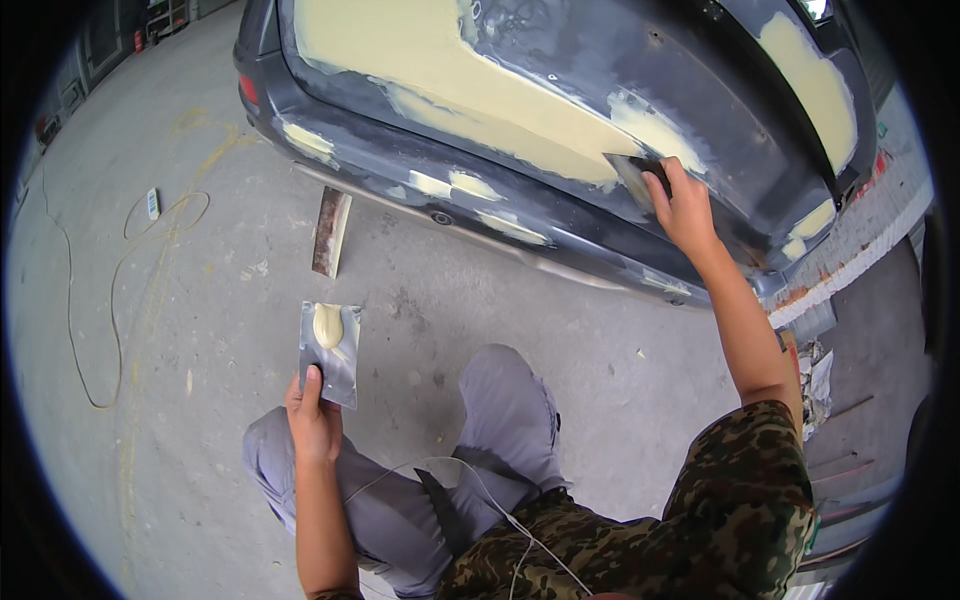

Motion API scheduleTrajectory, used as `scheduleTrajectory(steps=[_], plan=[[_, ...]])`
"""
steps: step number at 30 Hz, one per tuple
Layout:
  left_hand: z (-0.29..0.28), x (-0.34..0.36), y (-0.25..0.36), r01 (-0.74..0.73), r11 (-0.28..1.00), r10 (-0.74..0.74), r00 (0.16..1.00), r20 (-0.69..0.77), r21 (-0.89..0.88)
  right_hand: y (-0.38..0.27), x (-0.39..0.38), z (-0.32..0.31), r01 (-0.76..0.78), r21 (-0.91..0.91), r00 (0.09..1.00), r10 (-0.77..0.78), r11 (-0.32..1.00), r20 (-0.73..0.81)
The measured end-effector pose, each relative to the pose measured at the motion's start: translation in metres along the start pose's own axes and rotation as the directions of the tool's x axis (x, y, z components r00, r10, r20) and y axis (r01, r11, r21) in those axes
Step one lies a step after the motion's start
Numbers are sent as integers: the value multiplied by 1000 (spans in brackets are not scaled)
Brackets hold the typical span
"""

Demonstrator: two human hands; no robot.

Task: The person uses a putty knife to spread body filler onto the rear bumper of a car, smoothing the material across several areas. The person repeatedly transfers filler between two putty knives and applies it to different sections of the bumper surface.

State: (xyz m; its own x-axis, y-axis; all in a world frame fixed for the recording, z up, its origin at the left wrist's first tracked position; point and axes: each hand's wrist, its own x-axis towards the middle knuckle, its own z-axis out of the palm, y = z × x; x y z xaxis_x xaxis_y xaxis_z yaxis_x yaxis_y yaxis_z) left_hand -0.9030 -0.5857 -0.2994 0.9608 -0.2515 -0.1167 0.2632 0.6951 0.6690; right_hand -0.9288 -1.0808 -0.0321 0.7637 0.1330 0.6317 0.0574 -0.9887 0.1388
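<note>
The left hand [313, 418] grips a flat metal mixing plate [331, 353] carrying a blob of cream body filler [327, 324] near its far edge. The right hand [683, 208] presses a dark spreader [632, 176] against the grey car rear panel [560, 110], beside pale filler patches [420, 60].

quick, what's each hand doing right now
left hand: closed on a metal plate carrying a blob of filler
right hand: closed on a dark spreader, pressed against the car panel
</note>
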Motion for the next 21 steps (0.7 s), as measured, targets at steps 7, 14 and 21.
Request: scheduleTrajectory(steps=[7,14,21], plan=[[14,-10,-11,-20,999,22,998,-55,36,12,10,2,33,-7,999,-33,999,9],[31,-16,-16,11,1000,-9,997,-71,28,6,17,18,214,-13,975,-212,977,67],[47,-30,-13,-32,998,36,996,-78,50,34,-1,7,27,132,996,-15,991,-93]])
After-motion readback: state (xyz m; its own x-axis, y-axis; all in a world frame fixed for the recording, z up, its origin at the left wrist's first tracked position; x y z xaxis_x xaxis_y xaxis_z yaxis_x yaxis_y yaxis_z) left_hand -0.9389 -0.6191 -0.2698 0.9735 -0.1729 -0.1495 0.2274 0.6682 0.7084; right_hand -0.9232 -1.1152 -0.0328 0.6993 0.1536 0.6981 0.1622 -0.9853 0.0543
